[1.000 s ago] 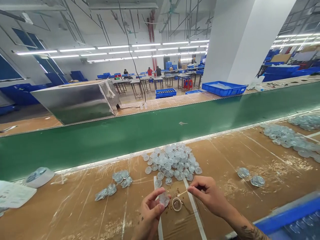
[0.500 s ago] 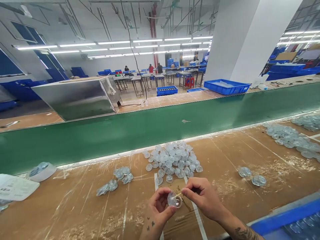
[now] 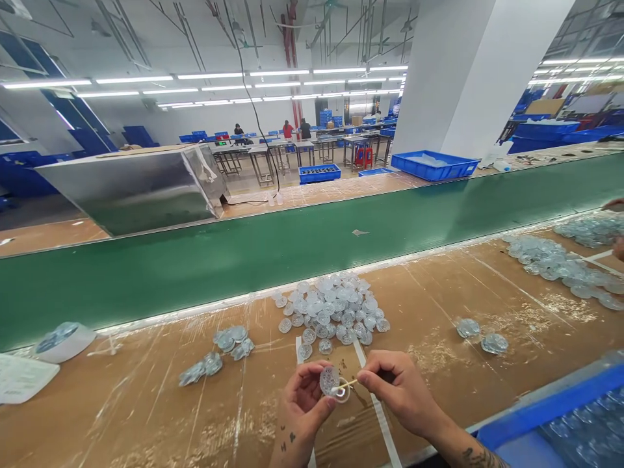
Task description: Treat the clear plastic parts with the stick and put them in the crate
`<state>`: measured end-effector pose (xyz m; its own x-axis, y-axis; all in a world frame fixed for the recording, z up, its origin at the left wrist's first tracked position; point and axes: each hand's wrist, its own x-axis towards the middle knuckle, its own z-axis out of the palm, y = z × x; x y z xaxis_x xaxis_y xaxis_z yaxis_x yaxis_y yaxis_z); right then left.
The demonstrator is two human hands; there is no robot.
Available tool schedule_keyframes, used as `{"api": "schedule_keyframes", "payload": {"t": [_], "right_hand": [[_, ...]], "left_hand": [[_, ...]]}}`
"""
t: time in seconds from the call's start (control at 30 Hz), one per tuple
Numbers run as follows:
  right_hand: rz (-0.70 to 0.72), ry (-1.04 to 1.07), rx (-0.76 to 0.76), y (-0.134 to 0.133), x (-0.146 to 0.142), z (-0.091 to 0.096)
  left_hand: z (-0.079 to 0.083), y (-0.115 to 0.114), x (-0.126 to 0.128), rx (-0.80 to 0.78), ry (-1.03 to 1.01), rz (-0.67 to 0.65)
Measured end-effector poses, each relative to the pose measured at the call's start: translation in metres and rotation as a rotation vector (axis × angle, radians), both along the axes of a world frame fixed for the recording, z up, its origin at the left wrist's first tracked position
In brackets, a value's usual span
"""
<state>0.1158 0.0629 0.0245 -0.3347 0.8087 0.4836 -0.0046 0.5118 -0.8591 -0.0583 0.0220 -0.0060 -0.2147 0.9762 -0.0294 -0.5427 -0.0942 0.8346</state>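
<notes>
My left hand point(image 3: 303, 404) pinches a small clear, textured plastic disc point(image 3: 329, 378) between thumb and fingers, tilted up on its edge. Between the thumb and fingertips of my right hand point(image 3: 397, 388) is a cotton swab point(image 3: 350, 385). Its white tip is at the lower edge of the disc; whether it touches cannot be made out. Just behind the swab shows a small clear round dish point(image 3: 343, 394), partly covered by the disc and the swab. Beyond both hands lies a heap of similar clear discs point(image 3: 336, 305).
Small groups of clear pieces lie left point(image 3: 234, 339) and right point(image 3: 494, 343). A larger pile point(image 3: 560, 266) is at far right, near another person's hand point(image 3: 618, 248). A blue bin point(image 3: 507, 422) stands at lower right. A green belt point(image 3: 292, 244) runs behind the brown worktop.
The view has shifted slightly. My left hand has turned the disc more upright, and the swab tip now shows at its lower edge. Another person's hand has appeared at far right.
</notes>
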Motion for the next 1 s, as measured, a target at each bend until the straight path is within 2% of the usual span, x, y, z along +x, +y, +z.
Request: {"api": "schedule_keyframes", "payload": {"t": [0.13, 0.3, 0.4, 0.7, 1.0], "right_hand": [[-0.017, -0.05, -0.017, -0.001, 0.001, 0.0], [-0.052, -0.134, 0.146, -0.008, 0.001, 0.007], [-0.068, -0.139, 0.193, -0.009, 0.001, 0.011], [-0.11, -0.147, 0.198, -0.005, 0.003, 0.013], [-0.161, -0.173, 0.156, 0.0, -0.001, 0.013]], "left_hand": [[0.004, -0.003, 0.001, 0.009, -0.02, -0.018], [0.005, -0.007, 0.003, 0.091, 0.018, 0.021], [0.001, -0.008, 0.002, 0.099, 0.046, 0.033], [-0.004, -0.012, 0.002, 0.121, 0.128, 0.06], [-0.031, -0.019, -0.001, 0.059, 0.31, -0.017]]}}
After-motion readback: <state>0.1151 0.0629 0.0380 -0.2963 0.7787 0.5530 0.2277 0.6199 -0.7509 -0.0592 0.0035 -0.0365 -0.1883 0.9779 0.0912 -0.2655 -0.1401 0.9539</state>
